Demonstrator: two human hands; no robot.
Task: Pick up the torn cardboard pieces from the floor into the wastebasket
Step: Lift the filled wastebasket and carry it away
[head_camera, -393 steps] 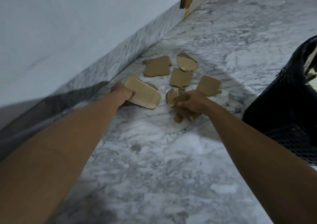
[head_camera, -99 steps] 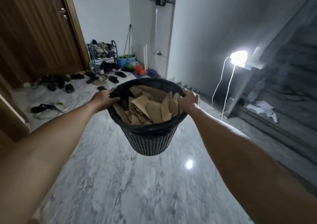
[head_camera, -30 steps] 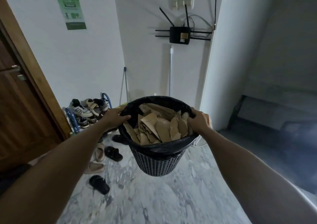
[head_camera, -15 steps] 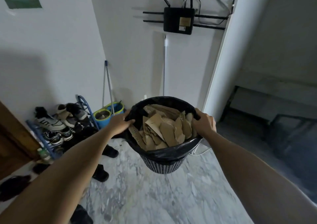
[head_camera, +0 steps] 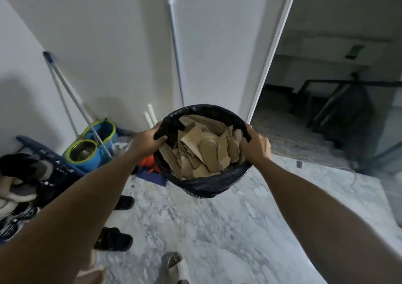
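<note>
I hold a black wastebasket [head_camera: 208,185] lined with a black bag in the air above the marble floor, near a corner of the room. Torn brown cardboard pieces [head_camera: 204,151] fill it to the rim. My left hand [head_camera: 148,141] grips the rim on its left side, thumb over the edge. On the opposite side my right hand [head_camera: 256,145] clasps the rim. No cardboard shows on the floor in view.
A blue and green mop bucket [head_camera: 91,146] with mop poles stands against the white wall at left, beside a shoe rack [head_camera: 28,175]. Black slippers [head_camera: 114,239] and a sandal [head_camera: 176,266] lie on the floor below. A dark doorway [head_camera: 326,109] opens at right.
Carrying the full wastebasket, I have moved closer to the corner; the wall, mop bucket and doorway have grown larger. Both hands keep their grip on the rim.
</note>
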